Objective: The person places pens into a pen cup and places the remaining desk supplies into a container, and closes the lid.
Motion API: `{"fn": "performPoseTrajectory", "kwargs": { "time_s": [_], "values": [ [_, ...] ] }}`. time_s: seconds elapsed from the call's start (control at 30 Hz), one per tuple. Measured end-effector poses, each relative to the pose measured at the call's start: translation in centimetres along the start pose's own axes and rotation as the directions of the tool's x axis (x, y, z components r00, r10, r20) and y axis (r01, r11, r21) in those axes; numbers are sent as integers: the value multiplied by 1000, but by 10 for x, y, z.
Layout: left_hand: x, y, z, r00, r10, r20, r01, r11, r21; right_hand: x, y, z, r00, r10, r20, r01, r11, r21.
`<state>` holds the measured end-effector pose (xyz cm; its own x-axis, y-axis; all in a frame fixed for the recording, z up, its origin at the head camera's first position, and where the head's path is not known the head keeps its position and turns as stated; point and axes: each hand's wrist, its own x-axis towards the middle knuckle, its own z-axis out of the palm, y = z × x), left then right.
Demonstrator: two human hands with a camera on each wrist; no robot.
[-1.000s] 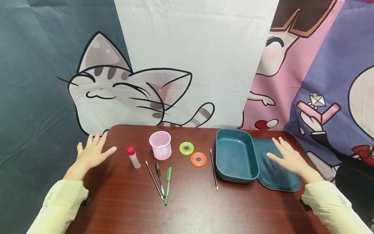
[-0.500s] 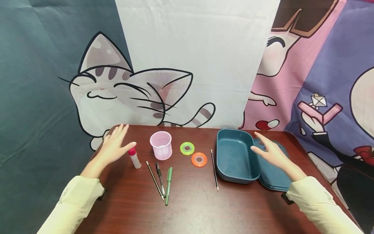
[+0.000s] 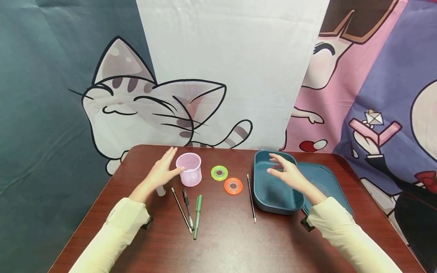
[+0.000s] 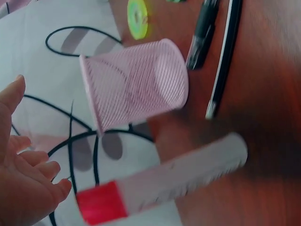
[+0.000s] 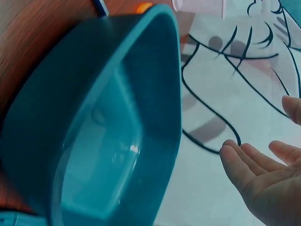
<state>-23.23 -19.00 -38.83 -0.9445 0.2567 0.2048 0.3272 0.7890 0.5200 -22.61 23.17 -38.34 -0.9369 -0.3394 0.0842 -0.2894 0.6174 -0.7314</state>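
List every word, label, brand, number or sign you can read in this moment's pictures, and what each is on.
No text is legible.
Red-capped white tube: dark lettering along its side in the left wrist view, too blurred to read.
Green pen: no lettering can be made out at this size.
Backdrop: cartoon drawings, no lettering visible.

Left sleeve (image 3: 110,235), toward the worktop's (image 3: 222,250) left edge: long, pale cream, loosely cut, creased near the wrist. Right sleeve (image 3: 351,237), toward the right edge: same colour and cut, similar creasing. A small dark block (image 3: 146,223) shows at the inner side of the left cuff (image 3: 134,208); a matching dark piece (image 3: 307,224) shows at the right cuff (image 3: 319,208). Block details too small to tell. Left hand (image 3: 161,173) and right hand (image 3: 288,175): bare.
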Motion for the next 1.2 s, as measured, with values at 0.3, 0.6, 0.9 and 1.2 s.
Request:
{"fn": "performPoseTrajectory", "kwargs": {
  "time_s": [0.3,0.6,0.9,1.2],
  "values": [
    [8,-1,27,998,-69,-14,67,993,-92,18,-6,27,995,-10,102,9,1000,9],
    [14,-15,53,989,-135,-60,125,981,-146,38,-15,46,979,31,202,-36,999,20],
    [13,-18,62,974,-217,-62,203,962,-181,54,-22,72,965,143,222,-155,987,40],
    [14,-21,66,958,-280,-64,265,947,-184,63,-22,105,956,248,160,-261,963,67]
  ]
}}
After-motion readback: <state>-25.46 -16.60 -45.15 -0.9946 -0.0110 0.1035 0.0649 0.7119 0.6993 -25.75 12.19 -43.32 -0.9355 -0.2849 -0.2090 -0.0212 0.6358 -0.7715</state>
